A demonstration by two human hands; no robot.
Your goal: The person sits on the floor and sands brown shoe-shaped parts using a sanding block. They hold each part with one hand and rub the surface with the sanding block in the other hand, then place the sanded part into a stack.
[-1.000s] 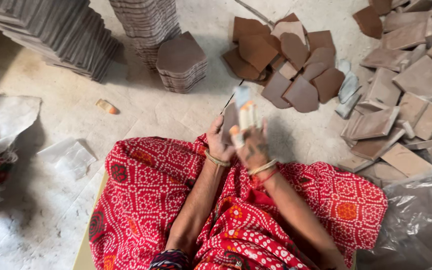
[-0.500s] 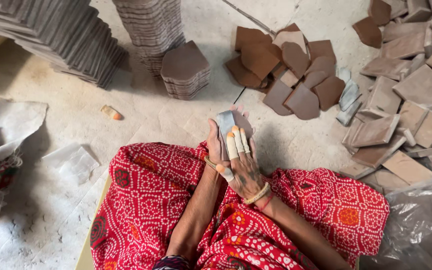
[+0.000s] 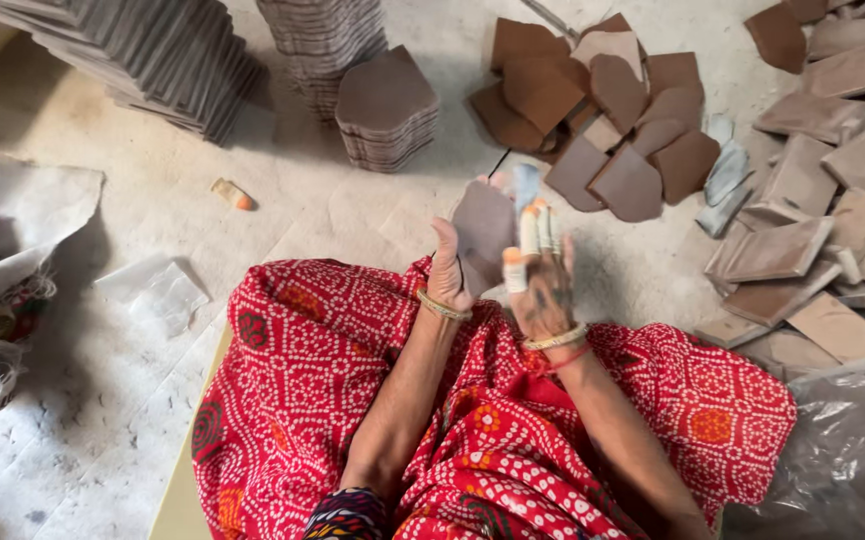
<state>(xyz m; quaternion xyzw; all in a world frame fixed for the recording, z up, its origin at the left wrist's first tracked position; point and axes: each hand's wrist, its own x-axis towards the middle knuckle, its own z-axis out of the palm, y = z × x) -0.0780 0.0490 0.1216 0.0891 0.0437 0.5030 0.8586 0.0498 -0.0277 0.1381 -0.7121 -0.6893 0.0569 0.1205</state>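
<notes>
My left hand (image 3: 450,268) and my right hand (image 3: 538,275) hold one flat brown clay piece (image 3: 483,228) between them, above my lap in red patterned cloth (image 3: 303,390). The piece stands nearly upright, its edge gripped by the left thumb. Several right fingers wear pale tape wraps with orange tips and rest against the piece's right side. Both wrists carry thin bangles.
A short stack of shaped brown pieces (image 3: 386,108) stands ahead, taller grey stacks (image 3: 143,55) lie at the back left. Loose shaped pieces (image 3: 603,110) lie ahead right, square slabs (image 3: 823,230) at right. A small orange-tipped object (image 3: 232,194) and crumpled paper (image 3: 153,290) lie on the floor at left.
The camera has tilted slightly. My hands stayed together over the lap, and the clay piece has turned so that more of its flat brown face shows.
</notes>
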